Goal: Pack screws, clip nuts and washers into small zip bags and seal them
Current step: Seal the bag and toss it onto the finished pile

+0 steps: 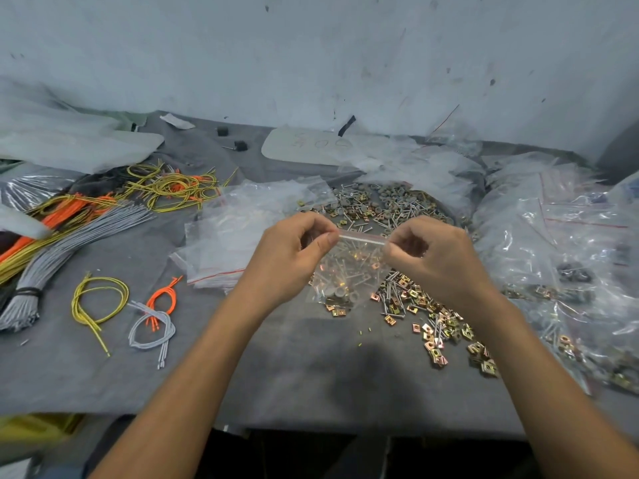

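Both hands pinch bag (349, 271) at zip strip: L hand (294, 257) on left corner, R hand (432, 257) on right; bag held just above table (311, 368), screws, nuts & washers inside. Step: sealing, approx. Next: run fingertips along strip till fully shut, then set w/ packed bags (560, 236) at right.

Back wall (311, 46): pale grey-white, flat paint, scuffed, lots of small dark flecks and chips. 1 thin red scratch (446, 118) on it, right of centre. Far right, a darker panel (620, 146) meets the wall at an angle. Counter (304, 382) runs straight up to the wall, covered in dark grey felt-like cloth, dusty and creased near the back. Front edge of the cloth hangs over a dark gap (311, 454) underneath. Light is soft and even, from above; 1 faint blurred shadow (349, 366) on the cloth near the front.
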A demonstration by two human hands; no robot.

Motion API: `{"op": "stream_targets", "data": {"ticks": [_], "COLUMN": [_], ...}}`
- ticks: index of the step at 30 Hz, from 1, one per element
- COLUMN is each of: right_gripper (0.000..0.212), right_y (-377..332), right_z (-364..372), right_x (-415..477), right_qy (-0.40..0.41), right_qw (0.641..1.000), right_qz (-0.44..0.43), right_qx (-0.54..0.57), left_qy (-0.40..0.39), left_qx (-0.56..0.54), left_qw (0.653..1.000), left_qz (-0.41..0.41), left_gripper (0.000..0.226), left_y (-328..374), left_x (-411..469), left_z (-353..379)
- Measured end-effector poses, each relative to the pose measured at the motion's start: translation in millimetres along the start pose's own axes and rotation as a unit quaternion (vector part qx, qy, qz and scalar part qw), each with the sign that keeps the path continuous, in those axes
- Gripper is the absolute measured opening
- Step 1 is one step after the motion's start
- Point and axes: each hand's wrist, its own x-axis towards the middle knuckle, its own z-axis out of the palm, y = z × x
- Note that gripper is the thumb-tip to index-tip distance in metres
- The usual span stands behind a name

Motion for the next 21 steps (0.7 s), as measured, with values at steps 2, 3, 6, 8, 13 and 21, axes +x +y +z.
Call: {"op": "stream_targets", "data": {"ticks": [2, 3, 6, 8, 13, 21], "right_gripper": [0.012, 0.014, 0.012, 0.009, 0.01, 0.017], "right_y": [5.9, 8.2, 13.0, 14.9, 10.4, 21.5], "right_z": [-1.9, -2.7, -5.2, -6.9, 1.4, 19.2], "right_x": [-5.7, -8.5, -16.6, -20.4, -20.7, -39.8], "right_qy": [0.006, 0.009, 0.007, 0.007, 0.006, 0.004], "right_qw": [1.0, 1.0, 0.999, 0.996, 0.959, 0.892], "right_qz": [0.007, 0.012, 0.03, 0.05, 0.107, 0.2], "right_qx": [0.005, 0.011, 0.03, 0.073, 0.261, 0.405], "left_qy": [-0.004, -0.006, -0.01, -0.016, -0.043, -0.085], "left_qx": [0.003, 0.002, -0.002, -0.01, -0.09, -0.109], "left_qw": [1.0, 1.0, 1.0, 1.0, 0.993, 0.99], "left_qz": [-0.006, -0.008, -0.003, -0.005, -0.066, -0.023], "left_gripper": [0.006, 0.005, 0.005, 0.004, 0.009, 0.007], "left_y": [0.0, 0.4, 2.7, 4.5, 5.9, -1.1], "left_x": [-2.0, -2.7, -3.4, -2.3, 0.7, 5.9], "left_z": [0.2, 0.6, 1.8, 3.5, 11.7, 46.8]}}
